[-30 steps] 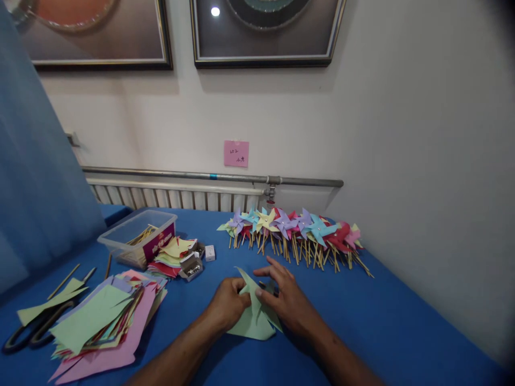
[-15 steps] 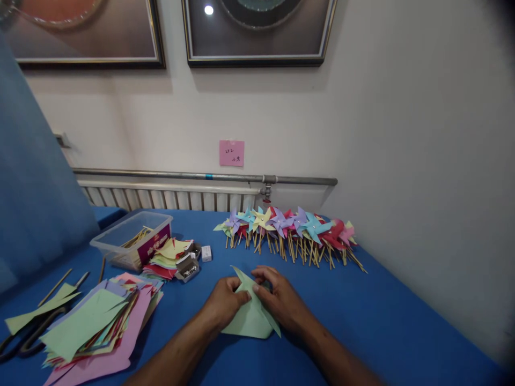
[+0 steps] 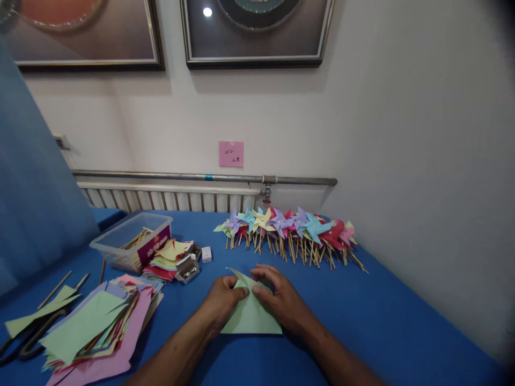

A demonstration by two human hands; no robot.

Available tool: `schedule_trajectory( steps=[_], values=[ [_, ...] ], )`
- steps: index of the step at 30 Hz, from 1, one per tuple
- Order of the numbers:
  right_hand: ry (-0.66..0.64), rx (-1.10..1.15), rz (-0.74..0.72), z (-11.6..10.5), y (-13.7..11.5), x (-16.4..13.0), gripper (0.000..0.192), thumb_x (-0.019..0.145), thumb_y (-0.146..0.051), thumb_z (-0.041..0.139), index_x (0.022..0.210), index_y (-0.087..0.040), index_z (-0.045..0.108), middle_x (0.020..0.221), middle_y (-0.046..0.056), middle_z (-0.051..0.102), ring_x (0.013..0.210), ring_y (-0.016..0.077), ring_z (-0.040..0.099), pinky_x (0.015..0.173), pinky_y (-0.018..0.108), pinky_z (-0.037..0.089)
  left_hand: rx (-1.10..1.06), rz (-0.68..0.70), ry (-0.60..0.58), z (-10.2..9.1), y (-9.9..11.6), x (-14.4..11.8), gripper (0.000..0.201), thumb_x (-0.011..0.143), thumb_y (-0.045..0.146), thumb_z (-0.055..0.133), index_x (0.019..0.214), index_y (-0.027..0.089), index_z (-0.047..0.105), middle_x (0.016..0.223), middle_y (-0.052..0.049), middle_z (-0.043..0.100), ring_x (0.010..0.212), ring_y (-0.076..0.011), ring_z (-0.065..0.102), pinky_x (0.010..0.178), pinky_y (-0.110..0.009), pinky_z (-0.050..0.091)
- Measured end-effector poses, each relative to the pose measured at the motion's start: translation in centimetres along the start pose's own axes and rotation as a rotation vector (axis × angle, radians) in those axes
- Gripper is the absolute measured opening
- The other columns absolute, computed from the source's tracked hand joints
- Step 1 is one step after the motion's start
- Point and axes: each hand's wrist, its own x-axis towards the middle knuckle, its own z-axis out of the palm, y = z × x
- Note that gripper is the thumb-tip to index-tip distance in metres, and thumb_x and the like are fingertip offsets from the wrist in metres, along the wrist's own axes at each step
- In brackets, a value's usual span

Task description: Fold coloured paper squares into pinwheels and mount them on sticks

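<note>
A light green sheet of paper [image 3: 252, 320] is held low over the blue table, its far corner bent upward between my hands. My left hand [image 3: 225, 301] grips its left side, thumb on top and fingers curled beneath. On the right side, my right hand [image 3: 277, 295] pinches the paper with thumb and bent fingers. The fingertips under the sheet are hidden. To the left of my hands lies a pile of cut coloured paper [image 3: 86, 321], with light green on top.
Finished paper pinwheels [image 3: 281, 222] on sticks lie in a row at the back. A clear plastic box [image 3: 116, 246] holds sticks. Small boxes of metal pins [image 3: 188, 269] and yellow-topped paper squares [image 3: 171, 251] sit beside it. Black-handled scissors [image 3: 40, 340] rest at far left.
The green paper's right lower edge, which was folded up before, now lies flatter and spreads wider. Its raised far corner bends lower. Both hands stay nearly in place.
</note>
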Motion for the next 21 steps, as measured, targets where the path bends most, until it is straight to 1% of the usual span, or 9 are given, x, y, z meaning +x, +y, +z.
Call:
schedule_trajectory(
  steps=[3,5,7,9,12,14,17,21],
  values=[
    [0.059,0.007,0.020,0.4,0.0,0.1,0.025,0.084,-0.028,0.065,0.108,-0.022,0.070,0.111,0.008,0.071,0.124,0.0279,0.057,0.106,0.043,0.041,-0.032,-0.004,-0.022,0.1,0.2,-0.2,0.024,0.054,0.030,0.073,0.072,0.014,0.067,0.054,0.001,0.064,0.046,-0.0128,0.053,0.050,-0.025,0.037],
    [0.076,0.002,0.036,0.8,0.0,0.1,0.022,0.083,-0.026,0.065,0.104,-0.023,0.070,0.112,0.008,0.070,0.121,0.0274,0.059,0.104,0.042,0.042,-0.028,-0.010,-0.020,0.2,0.3,-0.3,0.024,0.054,0.029,0.074,0.071,0.014,0.068,0.052,0.001,0.063,0.045,-0.0128,0.052,0.049,-0.025,0.036],
    [0.084,-0.010,0.039,1.1,0.1,0.2,0.017,0.084,-0.026,0.063,0.098,-0.023,0.071,0.112,0.008,0.070,0.121,0.0277,0.059,0.103,0.042,0.043,-0.018,-0.013,-0.011,0.3,0.3,-0.4,0.024,0.053,0.030,0.076,0.070,0.014,0.067,0.052,0.000,0.063,0.044,-0.0128,0.052,0.048,-0.024,0.035],
    [0.108,-0.030,0.033,1.3,0.3,0.2,0.014,0.087,-0.029,0.060,0.094,-0.022,0.071,0.109,0.008,0.071,0.118,0.0276,0.060,0.100,0.041,0.044,-0.023,-0.008,-0.014,0.2,0.2,-0.3,0.025,0.054,0.031,0.076,0.070,0.014,0.067,0.053,0.000,0.063,0.046,-0.0133,0.053,0.050,-0.025,0.036],
    [0.161,-0.072,0.038,1.5,0.5,0.2,0.018,0.091,-0.035,0.057,0.093,-0.022,0.069,0.098,0.006,0.071,0.103,0.0246,0.064,0.091,0.037,0.047,-0.030,0.001,-0.025,0.1,-0.1,-0.2,0.024,0.056,0.032,0.077,0.069,0.015,0.066,0.055,0.000,0.063,0.048,-0.0149,0.056,0.051,-0.025,0.036],
    [0.176,-0.098,0.051,1.7,0.5,0.3,0.018,0.092,-0.036,0.056,0.092,-0.023,0.068,0.093,0.004,0.070,0.093,0.0223,0.064,0.085,0.034,0.046,-0.027,0.009,-0.022,0.1,-0.2,-0.1,0.024,0.057,0.033,0.077,0.068,0.016,0.064,0.055,0.000,0.062,0.048,-0.0150,0.055,0.051,-0.025,0.036],
    [0.192,-0.129,0.063,1.9,0.4,0.4,0.019,0.093,-0.037,0.055,0.090,-0.023,0.066,0.090,0.003,0.069,0.090,0.0216,0.063,0.083,0.034,0.045,-0.024,0.016,-0.025,0.1,-0.3,-0.1,0.026,0.057,0.035,0.078,0.065,0.017,0.062,0.054,0.001,0.061,0.048,-0.0141,0.054,0.051,-0.025,0.035],
    [0.249,-0.165,0.081,2.0,0.2,0.4,0.018,0.093,-0.038,0.055,0.086,-0.023,0.064,0.087,0.002,0.069,0.088,0.0223,0.063,0.081,0.034,0.044,-0.028,0.016,-0.041,0.1,-0.4,-0.1,0.030,0.057,0.039,0.080,0.064,0.017,0.060,0.053,0.001,0.059,0.047,-0.0129,0.052,0.051,-0.025,0.034]
  ],
)
